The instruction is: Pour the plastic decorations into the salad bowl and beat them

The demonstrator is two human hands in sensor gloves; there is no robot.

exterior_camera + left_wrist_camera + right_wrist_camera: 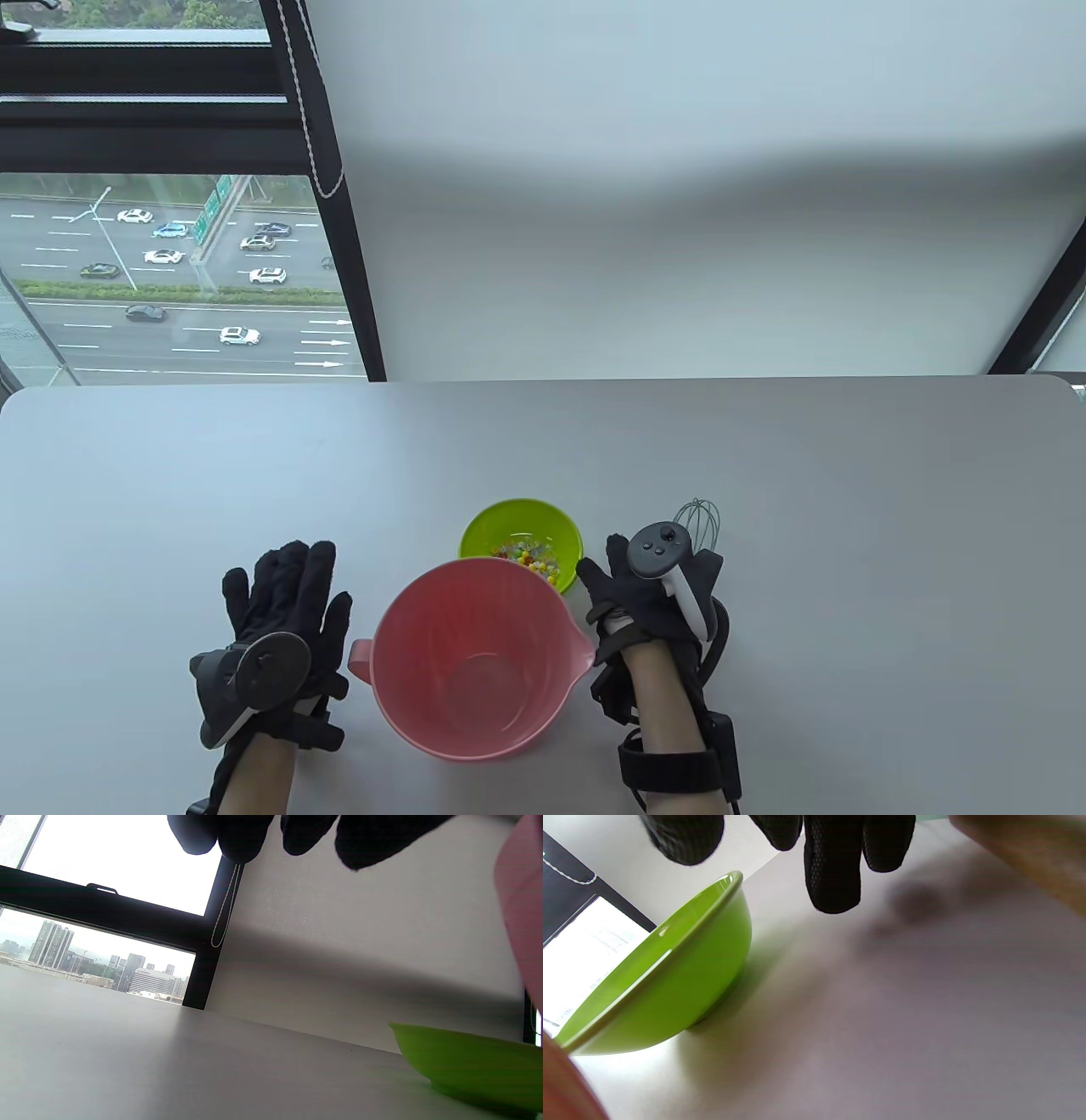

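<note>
A small green bowl (484, 528) holds several coloured plastic decorations (530, 556) at mid-table. In front of it stands a large empty pink bowl (424, 611) with a handle and a spout. My left hand (293, 586) lies flat on the table left of the pink bowl, fingers straight and holding nothing. My right hand (649, 586) is right of the green bowl, over the handle of a wire whisk (699, 518) whose head shows beyond it. In the right wrist view its fingers (833, 870) hang loose beside the green bowl (670, 976). They grip nothing.
The grey table (254, 475) runs back to a white wall and a dark-framed window at the left. The left wrist view shows the green bowl (466, 1065) low at the right and the pink bowl's side (524, 908) at the right edge.
</note>
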